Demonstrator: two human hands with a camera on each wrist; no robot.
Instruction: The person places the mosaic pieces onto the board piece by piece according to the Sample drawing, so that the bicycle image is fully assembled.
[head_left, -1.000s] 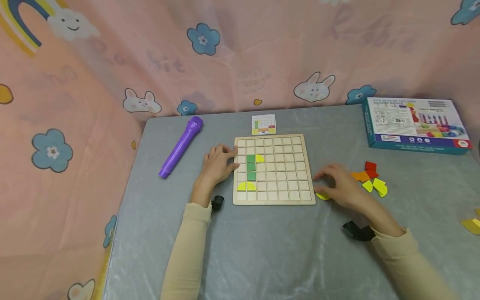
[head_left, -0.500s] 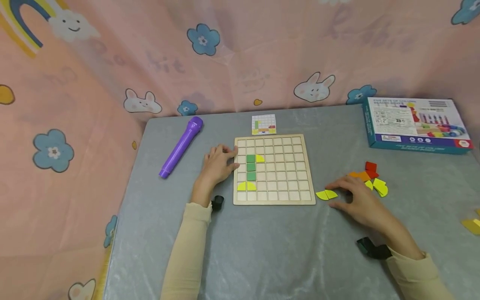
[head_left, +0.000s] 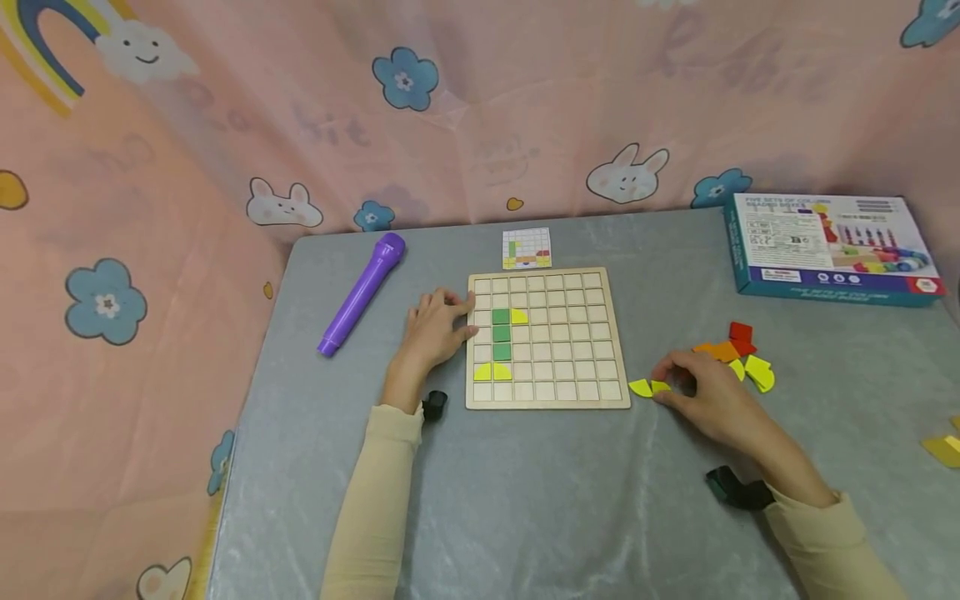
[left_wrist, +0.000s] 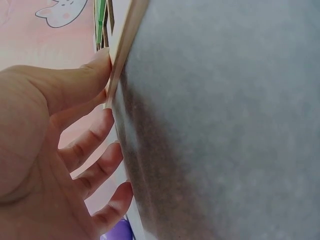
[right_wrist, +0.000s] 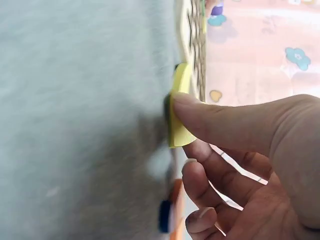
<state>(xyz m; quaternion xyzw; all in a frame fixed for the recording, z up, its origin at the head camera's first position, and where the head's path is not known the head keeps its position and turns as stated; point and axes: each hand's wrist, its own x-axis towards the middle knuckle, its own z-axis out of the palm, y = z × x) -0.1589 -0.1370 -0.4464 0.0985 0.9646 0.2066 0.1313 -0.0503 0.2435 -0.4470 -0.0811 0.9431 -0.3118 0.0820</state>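
In the head view, a wooden grid board (head_left: 558,392) lies flat, bearing green square tiles (head_left: 501,333) and yellow quarter-round tiles (head_left: 483,372). My left hand (head_left: 435,333) rests at the board's left edge, thumb and forefinger tips touching it, as the left wrist view also shows. Right of the board, my right hand (head_left: 712,404) pinches a yellow quarter-round tile (head_left: 659,387) at the tabletop. In the right wrist view the thumb presses that tile's (right_wrist: 181,127) side; the forefinger's tip is hidden. Another yellow quarter-round tile (head_left: 641,388) lies between it and the board.
Orange tiles (head_left: 724,351), red tiles (head_left: 741,333) and more yellow tiles (head_left: 761,375) lie beyond my right hand. A pattern card (head_left: 527,249) sits behind the board. A purple microphone-shaped stick (head_left: 362,293) lies left, a box (head_left: 832,250) back right.
My right hand first drew back rightward from the board's edge, uncovering two yellow tiles, then its thumb and forefinger closed on the right-hand one. A small gap now parts the tiles. My left hand stayed put.
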